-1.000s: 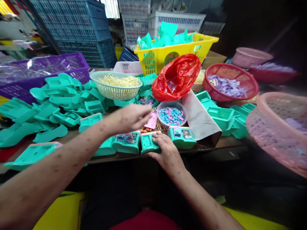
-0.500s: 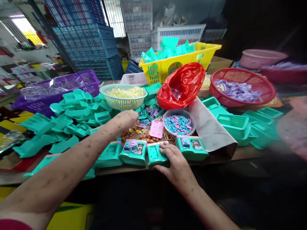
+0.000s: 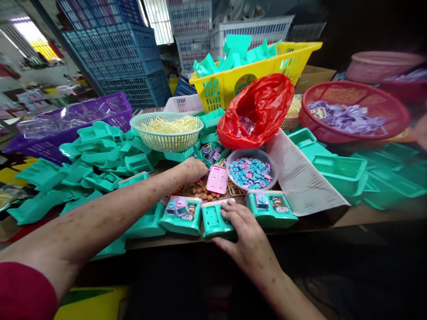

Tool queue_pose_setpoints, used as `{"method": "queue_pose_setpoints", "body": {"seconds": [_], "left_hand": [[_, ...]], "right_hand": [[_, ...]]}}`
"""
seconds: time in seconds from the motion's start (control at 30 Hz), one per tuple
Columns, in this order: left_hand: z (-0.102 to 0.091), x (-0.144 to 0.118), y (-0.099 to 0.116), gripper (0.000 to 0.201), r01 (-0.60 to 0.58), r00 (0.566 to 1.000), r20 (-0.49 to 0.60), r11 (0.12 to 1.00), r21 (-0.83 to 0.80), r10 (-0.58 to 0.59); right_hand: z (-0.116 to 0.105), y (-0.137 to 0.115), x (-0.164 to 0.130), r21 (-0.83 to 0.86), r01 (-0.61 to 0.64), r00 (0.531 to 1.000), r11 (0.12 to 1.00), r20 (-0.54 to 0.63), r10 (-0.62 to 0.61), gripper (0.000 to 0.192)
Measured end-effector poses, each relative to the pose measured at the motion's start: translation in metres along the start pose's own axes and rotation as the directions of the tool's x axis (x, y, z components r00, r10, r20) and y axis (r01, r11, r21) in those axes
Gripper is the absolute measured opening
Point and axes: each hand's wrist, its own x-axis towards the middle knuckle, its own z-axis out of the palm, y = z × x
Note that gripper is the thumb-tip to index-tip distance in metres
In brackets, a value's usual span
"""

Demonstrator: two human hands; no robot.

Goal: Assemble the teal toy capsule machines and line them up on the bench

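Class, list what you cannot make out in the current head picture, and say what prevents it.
All in the head view:
Left hand: fingertips, and anything in them, hidden behind the hand itself.
Teal case under the right hand: part of its right side, covered by the fingers.
Dark red basket: right end, cut off by the picture's edge.
White label: print too small to read.

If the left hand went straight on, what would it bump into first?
The left hand would probably bump the pink tray or the small purple parts just beyond it. Its height is hard to tell; if it passes over both, the round bowl looks next.
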Motion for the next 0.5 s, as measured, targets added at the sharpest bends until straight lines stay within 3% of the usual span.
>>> {"method": "queue_pose_setpoints", "body": {"seconds": [0.27, 0.37, 0.5], "left_hand": [[0.011, 0.009, -0.013, 0.03, -0.011, 0.999, -0.036, 1.0, -0.024, 0.01], [0.009, 0.003, -0.017, 0.019, -0.011, 0.995, -0.099, 0.996, -0.085, 0.003], [0.003, -0.009, -0.025, 0.025, 0.007, 0.975, -0.217, 0.98, -0.198, -0.051]], "right_hand": [[-0.003, 0.0, 0.002, 0.022, 0.013, 1.0, 1.0, -0.003, -0.013, 0.067], [-0.004, -0.001, 0.003, 0.022, 0.01, 1.0, 1.0, -0.004, -0.01, 0.066], [-0.005, -0.002, 0.002, 0.012, 0.024, 1.0, 1.0, 0.009, -0.024, 0.062]]}}
